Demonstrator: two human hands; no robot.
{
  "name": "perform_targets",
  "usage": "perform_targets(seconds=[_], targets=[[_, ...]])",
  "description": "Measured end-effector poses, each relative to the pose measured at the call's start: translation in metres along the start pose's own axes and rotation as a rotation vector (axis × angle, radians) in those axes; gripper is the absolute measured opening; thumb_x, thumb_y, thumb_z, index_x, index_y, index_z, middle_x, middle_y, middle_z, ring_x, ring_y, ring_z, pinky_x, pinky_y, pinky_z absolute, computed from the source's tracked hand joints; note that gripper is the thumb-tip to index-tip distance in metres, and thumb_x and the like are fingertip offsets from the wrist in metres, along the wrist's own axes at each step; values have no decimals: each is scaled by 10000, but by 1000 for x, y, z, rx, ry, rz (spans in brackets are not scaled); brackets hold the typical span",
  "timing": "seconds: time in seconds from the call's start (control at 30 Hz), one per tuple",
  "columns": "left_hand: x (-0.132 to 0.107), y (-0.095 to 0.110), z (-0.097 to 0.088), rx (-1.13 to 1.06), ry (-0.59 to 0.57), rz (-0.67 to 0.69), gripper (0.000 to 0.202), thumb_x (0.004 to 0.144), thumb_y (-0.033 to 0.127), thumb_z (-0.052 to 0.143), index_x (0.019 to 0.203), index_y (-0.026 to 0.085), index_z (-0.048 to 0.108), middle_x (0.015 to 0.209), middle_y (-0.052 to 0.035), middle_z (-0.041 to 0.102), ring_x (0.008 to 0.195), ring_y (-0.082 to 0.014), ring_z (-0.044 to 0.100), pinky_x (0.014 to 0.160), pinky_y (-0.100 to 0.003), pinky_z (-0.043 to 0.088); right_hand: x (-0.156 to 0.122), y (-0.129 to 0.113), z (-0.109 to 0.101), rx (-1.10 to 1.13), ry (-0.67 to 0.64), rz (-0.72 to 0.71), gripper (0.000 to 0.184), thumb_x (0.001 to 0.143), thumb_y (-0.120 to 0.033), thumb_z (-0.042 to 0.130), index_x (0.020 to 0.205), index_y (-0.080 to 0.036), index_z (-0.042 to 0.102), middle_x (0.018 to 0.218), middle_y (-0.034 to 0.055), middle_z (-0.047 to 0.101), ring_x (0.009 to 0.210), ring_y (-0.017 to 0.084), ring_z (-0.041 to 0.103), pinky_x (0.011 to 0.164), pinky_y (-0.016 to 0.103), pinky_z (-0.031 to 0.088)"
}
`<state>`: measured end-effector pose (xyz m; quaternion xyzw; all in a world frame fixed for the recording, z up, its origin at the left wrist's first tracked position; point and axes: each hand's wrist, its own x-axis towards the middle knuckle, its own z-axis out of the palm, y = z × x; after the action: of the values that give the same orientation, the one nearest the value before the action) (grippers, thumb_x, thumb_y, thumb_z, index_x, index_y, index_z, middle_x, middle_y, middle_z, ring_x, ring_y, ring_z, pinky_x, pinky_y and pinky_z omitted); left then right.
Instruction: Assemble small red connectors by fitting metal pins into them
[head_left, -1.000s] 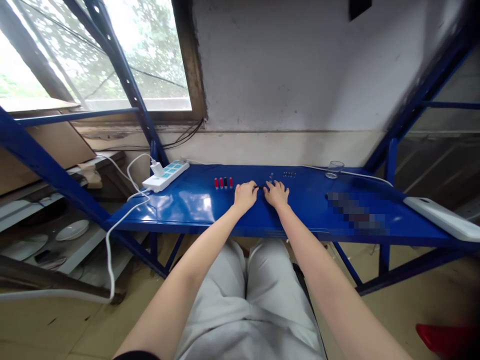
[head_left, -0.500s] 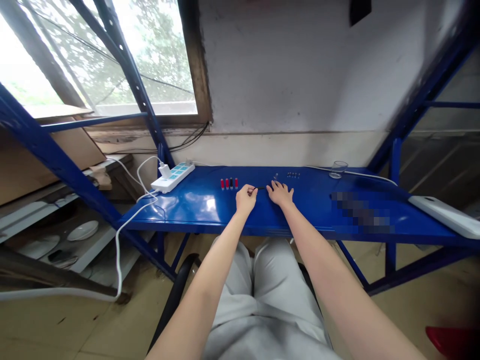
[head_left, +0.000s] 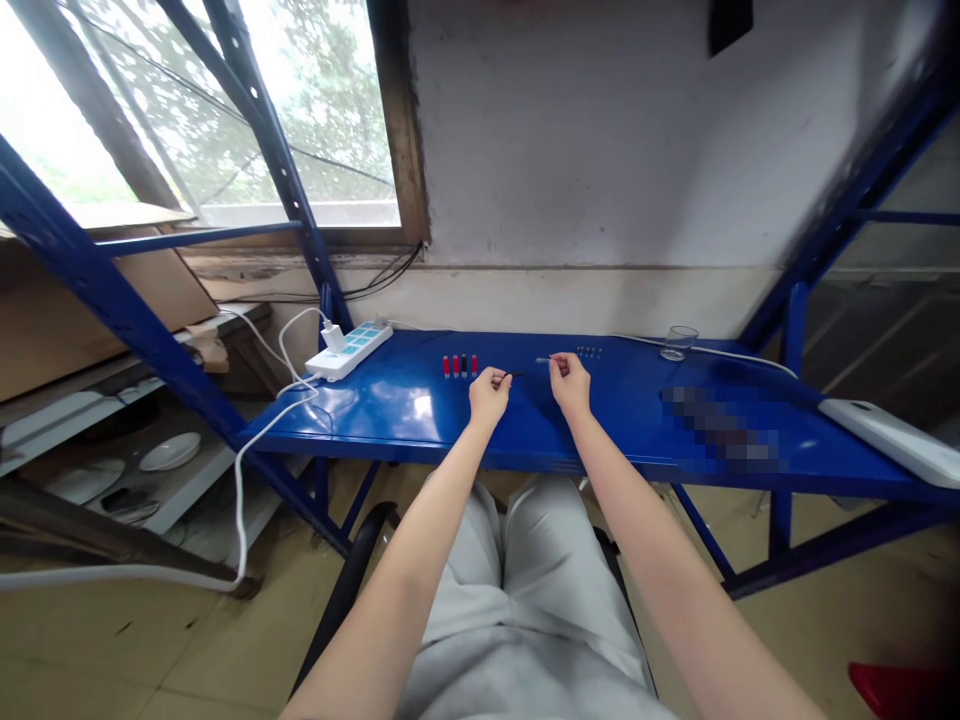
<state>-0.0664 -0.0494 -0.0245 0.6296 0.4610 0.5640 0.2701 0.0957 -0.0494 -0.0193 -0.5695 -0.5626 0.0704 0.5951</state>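
Observation:
My left hand (head_left: 489, 395) is closed in a pinch over the blue table. From its fingertips a thin dark stick-like piece (head_left: 516, 374) points right. To the right, my right hand (head_left: 570, 384) pinches a small, pale, clear-looking piece (head_left: 543, 360) whose free end points left. The two held pieces are apart, and both are too small to name. Several short red and black tubes with pale lower ends stand in a row, among them a red tube (head_left: 455, 367), left of my left hand. Just beyond my right hand lie several tiny metallic-looking bits (head_left: 590, 351).
A white power strip (head_left: 351, 350) with a plug and cable sits at the table's left end. At the back right stands a clear glass (head_left: 679, 343). A blurred-out dark item (head_left: 720, 428) and a white flat object (head_left: 892, 440) lie on the right of the blue table (head_left: 390, 425).
My right hand has gone from fingers spread on the table to a pinch, with the small pale piece now held level. My left hand keeps the dark piece, nearly still.

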Motion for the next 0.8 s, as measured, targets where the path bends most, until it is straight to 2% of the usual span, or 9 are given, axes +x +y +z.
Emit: perform_targets(seconds=[0.13, 0.27, 0.57, 0.8], targets=[[0, 3, -1, -14, 1, -17, 78, 748, 248, 580, 747, 169, 581, 684, -35, 640, 639, -127, 590, 636, -244, 442, 1, -1, 2, 270, -87, 124, 292, 773, -463, 527, 794, -173, 554, 600, 7, 562, 506, 108, 497, 527, 247, 414], [-1, 7, -4, -16, 10, -29, 61, 753, 225, 568, 742, 166, 574, 676, -36, 644, 647, -130, 600, 648, -244, 448, 3, 1, 5, 426, -169, 194, 335, 703, -505, 603, 714, -175, 546, 555, -16, 546, 457, 80, 462, 492, 229, 390], [-1, 8, -7, -30, 32, -61, 106, 766, 267, 561, 739, 167, 581, 686, -41, 653, 661, -134, 604, 665, -250, 450, 3, -1, 4, 501, -185, 303, 378, 628, -528, 666, 673, -168, 558, 533, -16, 543, 446, 73, 453, 464, 228, 368], [3, 3, -7, -110, -23, -87, 125, 767, 266, 553, 778, 149, 597, 692, -60, 657, 674, -145, 619, 672, -267, 470, 5, 6, 7, 592, -217, 370, 393, 577, -529, 700, 656, -168, 567, 523, -22, 527, 439, 66, 430, 437, 221, 338]])
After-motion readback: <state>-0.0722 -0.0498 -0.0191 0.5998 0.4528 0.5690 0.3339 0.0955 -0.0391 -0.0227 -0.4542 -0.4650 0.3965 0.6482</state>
